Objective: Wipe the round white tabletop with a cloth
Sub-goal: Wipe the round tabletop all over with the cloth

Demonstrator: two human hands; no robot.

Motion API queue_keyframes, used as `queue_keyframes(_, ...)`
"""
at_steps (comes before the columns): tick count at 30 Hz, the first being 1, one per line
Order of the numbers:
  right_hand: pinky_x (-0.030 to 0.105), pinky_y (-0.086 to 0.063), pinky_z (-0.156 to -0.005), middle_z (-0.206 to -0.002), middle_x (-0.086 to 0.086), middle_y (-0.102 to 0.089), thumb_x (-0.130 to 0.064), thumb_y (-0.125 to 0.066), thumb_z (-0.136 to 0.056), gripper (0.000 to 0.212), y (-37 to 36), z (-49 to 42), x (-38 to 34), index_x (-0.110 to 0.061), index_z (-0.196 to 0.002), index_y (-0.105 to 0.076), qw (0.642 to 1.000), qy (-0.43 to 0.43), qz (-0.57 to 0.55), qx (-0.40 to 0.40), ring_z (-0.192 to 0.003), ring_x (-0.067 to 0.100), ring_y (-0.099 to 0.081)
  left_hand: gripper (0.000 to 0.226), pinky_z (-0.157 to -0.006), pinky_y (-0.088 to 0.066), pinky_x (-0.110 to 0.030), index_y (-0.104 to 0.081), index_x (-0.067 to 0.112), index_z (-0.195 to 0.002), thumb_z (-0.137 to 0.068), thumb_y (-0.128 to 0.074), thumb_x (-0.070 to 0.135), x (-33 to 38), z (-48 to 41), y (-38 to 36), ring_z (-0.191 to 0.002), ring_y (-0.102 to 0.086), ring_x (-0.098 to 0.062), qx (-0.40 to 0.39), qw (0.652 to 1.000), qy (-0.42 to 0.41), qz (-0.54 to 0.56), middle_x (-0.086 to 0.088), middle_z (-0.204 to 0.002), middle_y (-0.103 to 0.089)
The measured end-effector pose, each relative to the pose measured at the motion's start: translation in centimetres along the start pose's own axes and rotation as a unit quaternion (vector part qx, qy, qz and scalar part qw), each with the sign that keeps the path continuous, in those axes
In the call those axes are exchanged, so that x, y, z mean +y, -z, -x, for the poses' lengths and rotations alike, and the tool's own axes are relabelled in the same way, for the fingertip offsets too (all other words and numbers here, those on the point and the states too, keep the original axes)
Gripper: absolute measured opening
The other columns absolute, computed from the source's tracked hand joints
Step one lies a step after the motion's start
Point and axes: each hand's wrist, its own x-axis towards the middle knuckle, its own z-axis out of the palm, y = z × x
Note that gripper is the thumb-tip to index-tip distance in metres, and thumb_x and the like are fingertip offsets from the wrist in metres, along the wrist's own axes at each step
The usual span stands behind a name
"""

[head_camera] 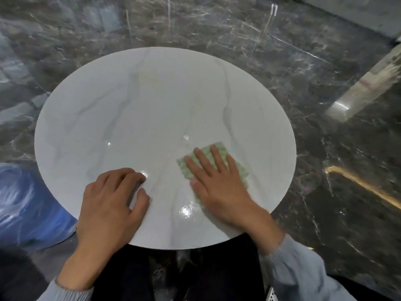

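Observation:
The round white tabletop [152, 109] with faint grey veins fills the middle of the view and shines with wet spots near me. A pale green checked cloth [219, 148] lies flat on its near right part. My right hand [219, 183] presses down on the cloth with straight, spread fingers that cover most of it. My left hand [110, 203] rests on the near left part of the top, fingers loosely bent with the tips touching the surface, holding nothing.
Dark marbled floor [325, 192] surrounds the table. A blue object [26, 203] stands low at the left, partly under the table's edge. A pale beam or post [368, 83] slants at the right. My dark-clothed legs [195, 274] are below the near rim.

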Motion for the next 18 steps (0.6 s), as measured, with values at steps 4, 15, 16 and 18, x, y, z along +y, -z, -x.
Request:
queue_keyframes(4,0.040,0.017,-0.122,-0.171,-0.023,0.003,-0.057,-0.013,-0.106,0.054,-0.7,1.5,-1.7,-0.053,-0.159,-0.003,0.996,0.088,-0.032,-0.006,-0.156,0.011,0.018,0.029,-0.087,-0.037,-0.040,-0.073,0.021,-0.111,-0.090,-0.056,0.033,-0.1,0.0,-0.1,-0.109,-0.056,-0.028,0.006,1.000,-0.002,0.002,0.002,-0.116,-0.065)
queue_keyframes(15,0.056,0.006,-0.124,-0.172,-0.015,0.008,-0.054,-0.016,-0.108,0.056,5.3,-7.6,17.1,-0.048,-0.162,-0.002,0.961,-0.273,-0.045,-0.012,-0.158,0.022,0.012,0.029,-0.088,-0.038,-0.040,-0.073,0.023,-0.110,-0.090,-0.055,0.035,-0.2,0.0,-0.2,-0.109,-0.058,-0.027,0.018,1.000,0.005,0.008,0.004,-0.116,-0.065)
queue_keyframes(16,0.057,0.008,-0.124,-0.172,-0.014,0.011,-0.052,-0.016,-0.109,0.056,5.3,-7.9,16.2,-0.048,-0.162,0.000,0.961,-0.271,-0.050,-0.015,-0.158,0.023,0.015,0.028,-0.088,-0.038,-0.040,-0.072,0.024,-0.110,-0.090,-0.055,0.035,-0.2,0.0,-0.3,-0.109,-0.058,-0.027,0.021,1.000,0.007,0.008,0.005,-0.116,-0.064)
queue_keyframes(18,0.056,0.010,-0.123,-0.171,-0.014,0.014,-0.049,-0.016,-0.109,0.057,4.5,-7.8,12.4,-0.046,-0.162,0.004,0.976,-0.210,-0.051,-0.016,-0.157,0.024,0.018,0.027,-0.088,-0.038,-0.040,-0.071,0.026,-0.109,-0.090,-0.055,0.035,-0.2,0.0,-0.5,-0.109,-0.058,-0.027,0.022,1.000,0.009,0.007,0.007,-0.115,-0.063)
